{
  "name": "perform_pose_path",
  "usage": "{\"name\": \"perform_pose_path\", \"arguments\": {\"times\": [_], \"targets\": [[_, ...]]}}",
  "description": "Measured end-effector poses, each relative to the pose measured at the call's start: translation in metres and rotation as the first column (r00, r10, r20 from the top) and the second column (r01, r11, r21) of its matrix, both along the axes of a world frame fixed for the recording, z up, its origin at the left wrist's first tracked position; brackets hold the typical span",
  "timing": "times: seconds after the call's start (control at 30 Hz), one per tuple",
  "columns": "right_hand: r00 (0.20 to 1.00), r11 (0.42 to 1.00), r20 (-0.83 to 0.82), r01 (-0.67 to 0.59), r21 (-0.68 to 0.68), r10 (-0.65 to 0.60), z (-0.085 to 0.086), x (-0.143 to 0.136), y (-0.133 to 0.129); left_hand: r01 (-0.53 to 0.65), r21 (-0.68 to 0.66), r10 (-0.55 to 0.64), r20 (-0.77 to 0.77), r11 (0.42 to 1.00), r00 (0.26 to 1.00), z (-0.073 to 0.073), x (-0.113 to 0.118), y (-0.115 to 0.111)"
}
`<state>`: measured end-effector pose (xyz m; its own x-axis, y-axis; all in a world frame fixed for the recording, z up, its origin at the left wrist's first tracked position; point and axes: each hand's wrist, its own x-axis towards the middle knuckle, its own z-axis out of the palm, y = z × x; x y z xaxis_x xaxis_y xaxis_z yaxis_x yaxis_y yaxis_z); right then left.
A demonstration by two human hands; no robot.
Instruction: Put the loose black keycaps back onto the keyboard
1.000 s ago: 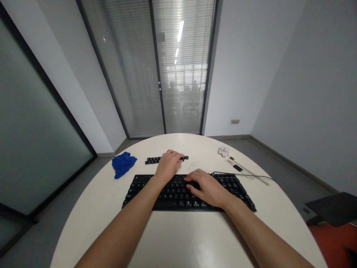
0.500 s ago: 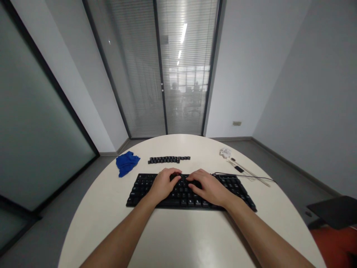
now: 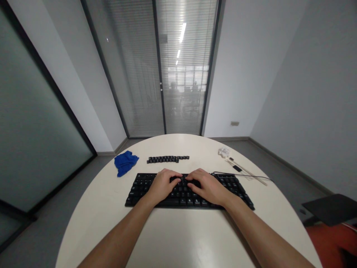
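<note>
As a black keyboard (image 3: 178, 194) lay across a pale surface (image 3: 173, 242), the left hand (image 3: 161, 186) and right hand (image 3: 208, 187) arched over its middle, thumbs narrowly parted from fingers, any grip impossible to tell. Loose keycaps (image 3: 163, 159) stood rowed beyond, perhaps for order; bare room separated them from a blue cloth (image 3: 125, 163) near the rounded edge.

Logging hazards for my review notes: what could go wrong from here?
Rows of small loose black keycaps lie just beyond the long black keyboard, so a forward sweep of the bare left hand might scatter them. The thin black cable seems to cross the slim pale sticks; shifting the keyboard could drag it and knock them.
</note>
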<state>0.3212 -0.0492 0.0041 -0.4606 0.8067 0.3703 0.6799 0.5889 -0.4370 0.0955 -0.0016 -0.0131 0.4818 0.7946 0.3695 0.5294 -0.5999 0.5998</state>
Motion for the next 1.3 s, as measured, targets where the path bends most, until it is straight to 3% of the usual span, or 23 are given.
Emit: {"name": "perform_pose_path", "arguments": {"times": [0.33,0.67,0.87,1.13,1.3], "targets": [[0.999,0.999,0.037,0.002,0.04,-0.004,0.001,-0.003,-0.002,0.011,0.083,-0.004,-0.083,0.996,0.997,0.003,0.003,-0.003],[0.997,0.997,0.059,-0.043,0.067,0.039,0.002,-0.007,-0.002,0.053,0.186,-0.001,-0.27,0.981,0.963,0.013,0.006,-0.014],[0.997,0.997,0.061,-0.044,0.069,0.04,0.001,-0.006,-0.002,-0.009,0.182,0.052,-0.234,0.983,0.971,0.012,0.006,-0.014],[0.989,0.996,0.136,-0.063,0.064,0.054,0.01,-0.009,-0.007,0.119,0.24,-0.053,-0.265,0.963,0.963,0.022,0.0,-0.017],[0.985,0.996,0.171,-0.052,0.076,0.039,0.013,-0.018,-0.013,0.117,0.248,-0.05,-0.261,0.962,0.964,0.019,-0.002,-0.015]]}}
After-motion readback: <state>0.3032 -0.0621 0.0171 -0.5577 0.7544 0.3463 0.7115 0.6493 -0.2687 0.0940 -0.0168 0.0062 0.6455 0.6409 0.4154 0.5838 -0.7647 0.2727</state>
